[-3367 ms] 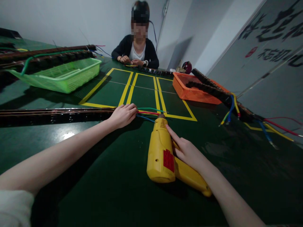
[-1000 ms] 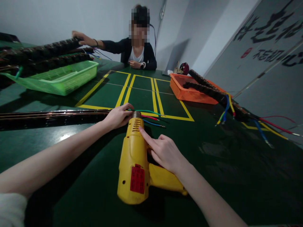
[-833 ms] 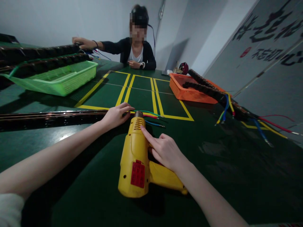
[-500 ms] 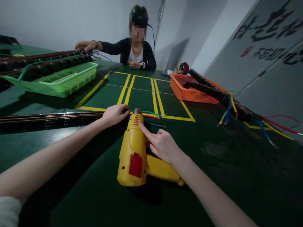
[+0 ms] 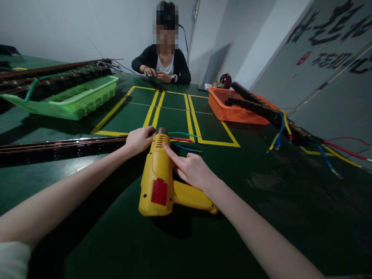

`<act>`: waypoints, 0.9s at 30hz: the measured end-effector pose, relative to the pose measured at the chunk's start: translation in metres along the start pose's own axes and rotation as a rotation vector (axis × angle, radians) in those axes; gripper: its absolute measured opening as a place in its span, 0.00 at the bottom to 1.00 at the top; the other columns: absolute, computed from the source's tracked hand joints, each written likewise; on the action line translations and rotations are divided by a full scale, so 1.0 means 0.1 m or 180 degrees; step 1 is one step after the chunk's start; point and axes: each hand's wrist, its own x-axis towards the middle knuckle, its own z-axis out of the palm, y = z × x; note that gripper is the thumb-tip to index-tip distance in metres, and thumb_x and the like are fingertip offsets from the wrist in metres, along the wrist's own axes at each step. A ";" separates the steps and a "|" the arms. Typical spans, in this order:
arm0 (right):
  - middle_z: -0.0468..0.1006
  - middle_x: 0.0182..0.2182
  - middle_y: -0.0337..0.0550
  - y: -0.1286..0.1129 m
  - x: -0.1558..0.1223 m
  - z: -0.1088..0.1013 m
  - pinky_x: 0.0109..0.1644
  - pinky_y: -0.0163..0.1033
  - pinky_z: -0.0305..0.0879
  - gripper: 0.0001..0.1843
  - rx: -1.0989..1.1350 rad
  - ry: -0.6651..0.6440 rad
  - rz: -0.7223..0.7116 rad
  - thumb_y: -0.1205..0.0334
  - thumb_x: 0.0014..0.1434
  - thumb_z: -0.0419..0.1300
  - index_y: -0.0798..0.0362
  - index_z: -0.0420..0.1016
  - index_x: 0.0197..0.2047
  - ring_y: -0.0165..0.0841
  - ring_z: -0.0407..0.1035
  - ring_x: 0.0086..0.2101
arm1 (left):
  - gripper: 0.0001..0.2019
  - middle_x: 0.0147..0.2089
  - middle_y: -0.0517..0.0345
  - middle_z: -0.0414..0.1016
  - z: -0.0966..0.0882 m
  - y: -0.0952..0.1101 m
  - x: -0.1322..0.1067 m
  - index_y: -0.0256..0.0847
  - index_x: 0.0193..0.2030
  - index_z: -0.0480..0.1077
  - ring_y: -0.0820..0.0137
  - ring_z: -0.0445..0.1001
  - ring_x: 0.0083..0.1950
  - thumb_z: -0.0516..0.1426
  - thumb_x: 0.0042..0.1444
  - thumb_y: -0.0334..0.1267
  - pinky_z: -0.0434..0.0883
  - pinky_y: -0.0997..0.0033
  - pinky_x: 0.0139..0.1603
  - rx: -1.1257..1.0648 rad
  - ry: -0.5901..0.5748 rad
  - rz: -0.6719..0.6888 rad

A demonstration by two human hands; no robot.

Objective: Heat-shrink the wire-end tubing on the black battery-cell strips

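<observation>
My right hand [image 5: 193,168] grips a yellow heat gun [image 5: 155,174] where its handle meets the body, with the index finger stretched along the vented barrel. The metal nozzle points away from me, close to my left hand [image 5: 141,139]. That hand is closed round the near end of a long dark wire harness [image 5: 72,149], which runs off to the left. Beyond the nozzle, green, red and blue wires [image 5: 186,148] with metal lugs stick out to the right. The nozzle and my left fingers hide the spot where the wires leave the harness.
A green basket [image 5: 95,99] bearing dark harnesses stands at the left. At the right, an orange basket [image 5: 216,106] holds more harnesses [image 5: 261,108], their coloured wires hanging over the green table. Yellow tape lines [image 5: 190,124] mark the middle. Across the table sits a person [image 5: 165,66].
The heat gun and my right hand have shifted slightly left and away from me. The person opposite has drawn an arm back from the harnesses on the green basket.
</observation>
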 end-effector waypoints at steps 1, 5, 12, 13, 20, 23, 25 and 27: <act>0.79 0.39 0.44 0.01 -0.01 -0.01 0.38 0.38 0.59 0.39 -0.0001 0.0001 0.0006 0.71 0.61 0.52 0.57 0.37 0.71 0.32 0.68 0.30 | 0.19 0.42 0.52 0.79 0.00 0.01 -0.01 0.44 0.46 0.73 0.60 0.76 0.42 0.45 0.61 0.49 0.64 0.70 0.32 0.0024 0.0010 -0.0029; 0.79 0.37 0.43 0.04 -0.06 -0.02 0.36 0.38 0.59 0.38 0.0003 -0.0009 0.0009 0.68 0.61 0.53 0.57 0.40 0.70 0.32 0.68 0.28 | 0.20 0.42 0.53 0.79 -0.02 0.05 -0.03 0.45 0.46 0.73 0.60 0.76 0.41 0.45 0.62 0.52 0.64 0.70 0.32 0.0031 -0.0021 -0.0032; 0.79 0.39 0.45 0.13 -0.19 0.00 0.37 0.37 0.61 0.40 -0.0018 -0.0061 0.0092 0.68 0.60 0.54 0.57 0.38 0.71 0.31 0.67 0.28 | 0.18 0.40 0.54 0.78 -0.01 0.03 -0.03 0.45 0.45 0.72 0.62 0.76 0.40 0.46 0.62 0.50 0.65 0.70 0.34 0.0120 -0.0017 -0.0020; 0.79 0.38 0.44 0.16 -0.22 0.01 0.37 0.37 0.61 0.41 -0.0025 -0.0060 0.0138 0.68 0.60 0.54 0.56 0.38 0.71 0.31 0.67 0.27 | 0.18 0.40 0.54 0.78 0.00 0.03 -0.03 0.44 0.44 0.72 0.61 0.76 0.40 0.46 0.62 0.50 0.65 0.70 0.35 0.0123 -0.0019 0.0006; 0.76 0.28 0.39 0.50 -0.54 0.07 0.34 0.36 0.60 0.41 -0.0110 0.0027 0.0613 0.70 0.58 0.51 0.55 0.37 0.71 0.32 0.66 0.25 | 0.15 0.42 0.56 0.78 0.03 -0.02 -0.05 0.45 0.44 0.72 0.63 0.76 0.43 0.48 0.62 0.47 0.65 0.71 0.36 0.0008 0.0082 0.0275; 0.74 0.25 0.38 0.60 -0.65 0.08 0.32 0.36 0.59 0.42 -0.0128 0.0045 0.0738 0.70 0.57 0.49 0.56 0.35 0.71 0.32 0.65 0.23 | 0.14 0.42 0.57 0.78 0.04 -0.03 -0.05 0.44 0.44 0.72 0.64 0.76 0.43 0.48 0.62 0.47 0.64 0.71 0.35 -0.0019 0.0140 0.0315; 0.74 0.24 0.38 0.63 -0.69 0.08 0.31 0.36 0.59 0.42 -0.0130 0.0045 0.0765 0.70 0.57 0.49 0.56 0.35 0.71 0.32 0.65 0.23 | 0.14 0.42 0.57 0.78 0.05 -0.03 -0.05 0.44 0.43 0.72 0.63 0.76 0.42 0.48 0.63 0.47 0.64 0.71 0.34 -0.0021 0.0181 0.0338; 0.74 0.25 0.38 0.62 -0.70 0.08 0.31 0.36 0.59 0.41 -0.0120 0.0040 0.0755 0.69 0.57 0.49 0.55 0.36 0.71 0.33 0.65 0.24 | 0.13 0.41 0.58 0.78 0.06 -0.03 -0.05 0.44 0.43 0.71 0.63 0.76 0.41 0.49 0.63 0.46 0.64 0.71 0.34 -0.0018 0.0226 0.0376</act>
